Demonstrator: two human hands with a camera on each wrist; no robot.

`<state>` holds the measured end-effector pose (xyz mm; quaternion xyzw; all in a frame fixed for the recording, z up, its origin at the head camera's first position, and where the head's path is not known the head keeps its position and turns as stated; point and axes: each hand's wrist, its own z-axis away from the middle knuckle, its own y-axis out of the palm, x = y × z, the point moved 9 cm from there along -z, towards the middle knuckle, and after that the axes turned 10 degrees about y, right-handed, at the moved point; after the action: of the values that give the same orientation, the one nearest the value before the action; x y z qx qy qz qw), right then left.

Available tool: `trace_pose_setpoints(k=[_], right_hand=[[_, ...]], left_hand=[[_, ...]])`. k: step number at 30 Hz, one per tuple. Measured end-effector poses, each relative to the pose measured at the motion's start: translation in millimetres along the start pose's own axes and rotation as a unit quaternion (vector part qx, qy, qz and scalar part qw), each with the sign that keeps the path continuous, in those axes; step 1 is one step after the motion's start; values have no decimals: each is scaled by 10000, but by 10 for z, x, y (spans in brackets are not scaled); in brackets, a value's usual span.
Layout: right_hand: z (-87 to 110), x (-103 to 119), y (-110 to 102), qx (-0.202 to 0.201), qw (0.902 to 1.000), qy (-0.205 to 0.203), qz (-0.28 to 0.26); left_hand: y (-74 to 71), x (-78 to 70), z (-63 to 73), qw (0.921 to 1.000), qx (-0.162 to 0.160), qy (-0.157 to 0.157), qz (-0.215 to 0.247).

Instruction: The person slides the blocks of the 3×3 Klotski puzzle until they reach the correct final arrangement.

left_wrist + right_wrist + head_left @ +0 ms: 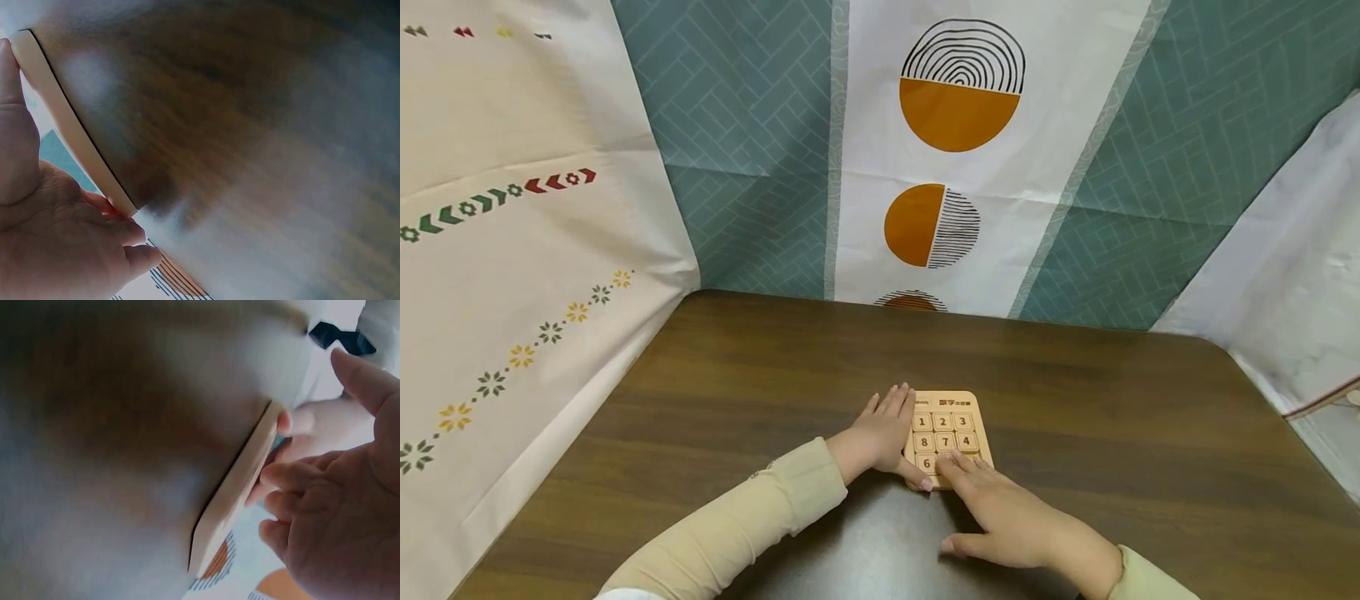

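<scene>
A wooden number slide puzzle (pixel 958 396) lies flat on the dark table, tiles 1, 2, 3 in its far row and 8, 7, 4 below. Tile 6 (pixel 927 463) starts the near row, the rest of which fingers cover. My left hand (pixel 883 437) holds the puzzle along its left side, thumb at the near edge and fingers towards the far left corner. Over the near right part, my right hand (pixel 1011 517) reaches with extended fingertips on the tiles, its thumb spread away. Both wrist views show the puzzle's pale side edge (pixel 75 134) low against the tabletop.
The brown wooden table (pixel 775 358) stretches out around the puzzle. Behind it hangs a teal and white patterned cloth (pixel 760 125), with a cream cloth (pixel 497 292) on the left and a pale one (pixel 1300 275) on the right.
</scene>
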<state>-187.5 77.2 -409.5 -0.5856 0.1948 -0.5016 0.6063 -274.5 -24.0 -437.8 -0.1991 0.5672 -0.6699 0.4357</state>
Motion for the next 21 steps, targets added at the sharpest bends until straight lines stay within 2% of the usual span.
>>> trace_pose_setpoints(k=[5, 14, 21], right_hand=[[37, 43, 11, 18, 9998, -109, 149], [122, -80, -76, 7, 9998, 89, 193], [78, 32, -30, -121, 9992, -262, 264]], left_hand=[[-23, 0, -5, 10000, -30, -12, -48], [-28, 3, -4, 10000, -89, 22, -4], [-20, -8, -11, 9999, -100, 44, 37]])
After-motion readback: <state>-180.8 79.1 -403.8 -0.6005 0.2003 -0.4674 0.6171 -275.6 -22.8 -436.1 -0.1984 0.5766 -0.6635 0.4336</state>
